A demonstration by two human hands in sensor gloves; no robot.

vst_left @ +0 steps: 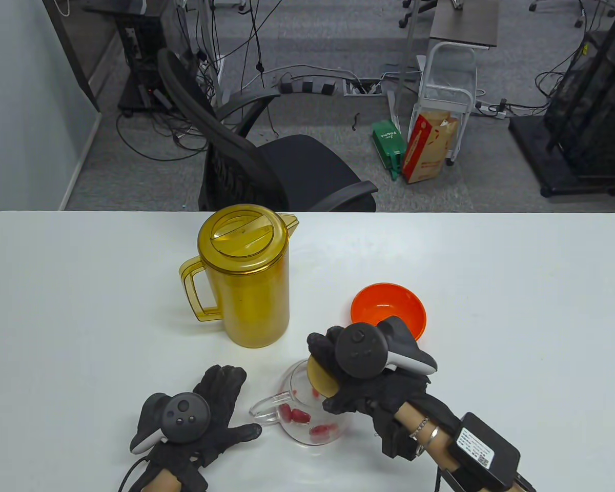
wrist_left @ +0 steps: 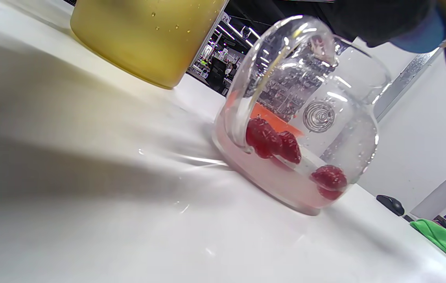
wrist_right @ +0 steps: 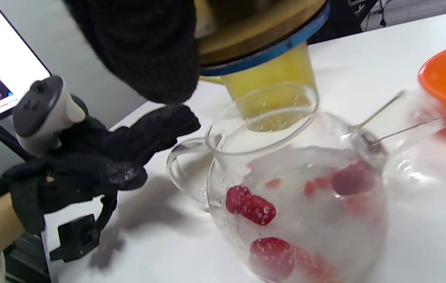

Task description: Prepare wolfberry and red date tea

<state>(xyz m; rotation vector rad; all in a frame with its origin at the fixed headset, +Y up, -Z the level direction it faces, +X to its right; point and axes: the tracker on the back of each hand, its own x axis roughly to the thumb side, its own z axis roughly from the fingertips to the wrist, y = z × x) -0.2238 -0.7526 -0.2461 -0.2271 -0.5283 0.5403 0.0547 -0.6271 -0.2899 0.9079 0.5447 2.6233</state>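
A round, clear glass teapot holding wrinkled red dates in water is set at the near middle of the smooth white table. A round wooden lid, blue-edged, is gripped over its mouth by the right hand. The left hand is laid flat, fingers spread, thumb by the handle. A lidded amber plastic pitcher stands beyond; a glossy orange bowl sits far right.

Table cam: high, looks down across tabletop. Both wrist cams: low, close, tilted. All three share the glass teapot.
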